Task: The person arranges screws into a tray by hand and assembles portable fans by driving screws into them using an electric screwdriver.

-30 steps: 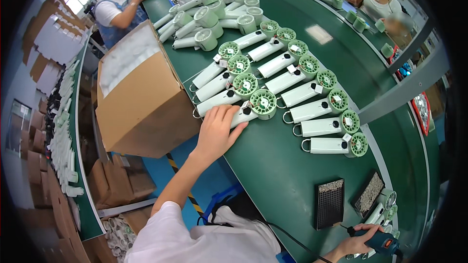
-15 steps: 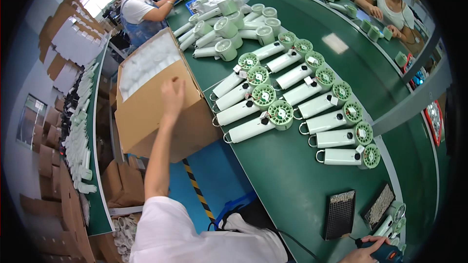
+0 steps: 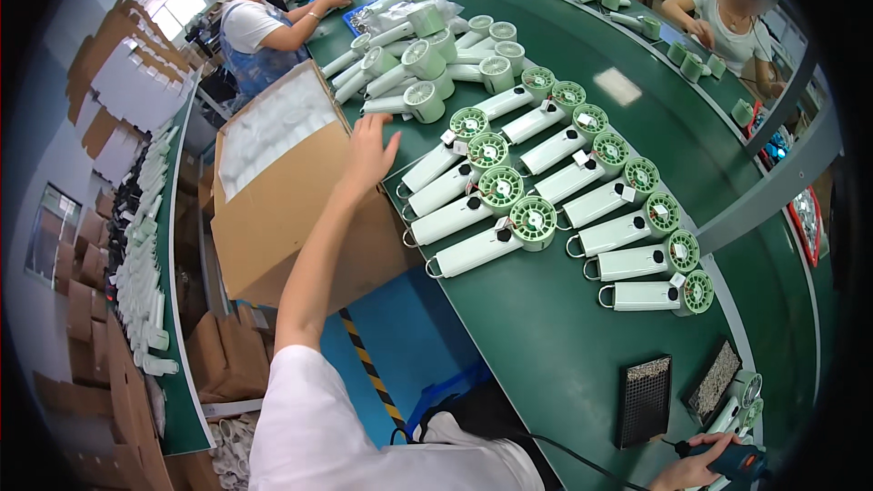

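My left hand (image 3: 371, 153) is open, fingers stretched forward and thumb apart, with nothing in it. It hovers over the table-side edge of a large cardboard box (image 3: 273, 236), close to a heap of pale green handheld fans (image 3: 423, 102). At the lower right my right hand (image 3: 696, 467) is wrapped round a dark teal electric screwdriver (image 3: 738, 460), its bit pointing left. Just above the bit stands a black screw tray (image 3: 646, 400), with a second screw tray (image 3: 713, 384) beside it. Handheld fans with open green heads (image 3: 532, 218) lie in two rows, white handles toward me.
Two co-workers sit here, one person (image 3: 264, 23) at the upper left, another person (image 3: 727, 27) across the green table (image 3: 546, 336). A grey metal post (image 3: 773, 182) slants in at right. White parts line a side bench (image 3: 145, 309) at left.
My left hand has moved right and forward, from above the cardboard box toward the heaped fans. My right hand keeps the screwdriver at the lower right. The view has shifted slightly.
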`<state>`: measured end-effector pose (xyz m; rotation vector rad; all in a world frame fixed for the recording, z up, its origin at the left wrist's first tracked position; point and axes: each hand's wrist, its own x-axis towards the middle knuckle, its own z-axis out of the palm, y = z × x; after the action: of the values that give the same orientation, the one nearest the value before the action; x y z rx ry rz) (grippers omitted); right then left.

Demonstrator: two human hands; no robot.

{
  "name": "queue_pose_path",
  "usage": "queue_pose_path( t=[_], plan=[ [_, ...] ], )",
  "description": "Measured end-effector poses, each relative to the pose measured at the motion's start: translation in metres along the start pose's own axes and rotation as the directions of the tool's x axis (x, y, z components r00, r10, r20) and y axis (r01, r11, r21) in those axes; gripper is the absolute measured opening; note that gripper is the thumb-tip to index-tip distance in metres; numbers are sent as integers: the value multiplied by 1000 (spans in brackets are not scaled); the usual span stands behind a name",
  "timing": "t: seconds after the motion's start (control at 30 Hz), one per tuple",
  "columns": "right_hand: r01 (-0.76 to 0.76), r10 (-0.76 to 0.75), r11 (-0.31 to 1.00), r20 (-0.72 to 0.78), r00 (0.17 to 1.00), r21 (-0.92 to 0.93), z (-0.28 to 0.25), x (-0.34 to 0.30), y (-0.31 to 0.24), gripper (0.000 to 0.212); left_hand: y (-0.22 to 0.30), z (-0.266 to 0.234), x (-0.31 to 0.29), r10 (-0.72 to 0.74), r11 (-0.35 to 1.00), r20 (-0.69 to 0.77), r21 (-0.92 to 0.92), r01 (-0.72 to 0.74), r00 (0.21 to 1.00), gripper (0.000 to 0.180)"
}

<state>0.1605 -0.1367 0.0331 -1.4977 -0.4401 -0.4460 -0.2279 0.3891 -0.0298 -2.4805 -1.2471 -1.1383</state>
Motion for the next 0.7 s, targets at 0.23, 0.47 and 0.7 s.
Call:
queue_pose_path(
  t=[0.23, 0.47, 0.7],
  plan=[
    [-84, 77, 991, -70, 995, -103, -20, 3, 28, 24, -27, 37, 67, -53, 998, 7, -13, 54, 999, 31],
    [-118, 112, 985, -50, 992, -125, -14, 6, 28, 26, -41, 42, 121, -52, 977, 92, 211, 31, 994, 42],
    [-174, 163, 979, -105, 981, -102, -32, 6, 39, 20, -58, 75, 115, -7, 973, 213, 227, -42, 977, 46]
  ],
)
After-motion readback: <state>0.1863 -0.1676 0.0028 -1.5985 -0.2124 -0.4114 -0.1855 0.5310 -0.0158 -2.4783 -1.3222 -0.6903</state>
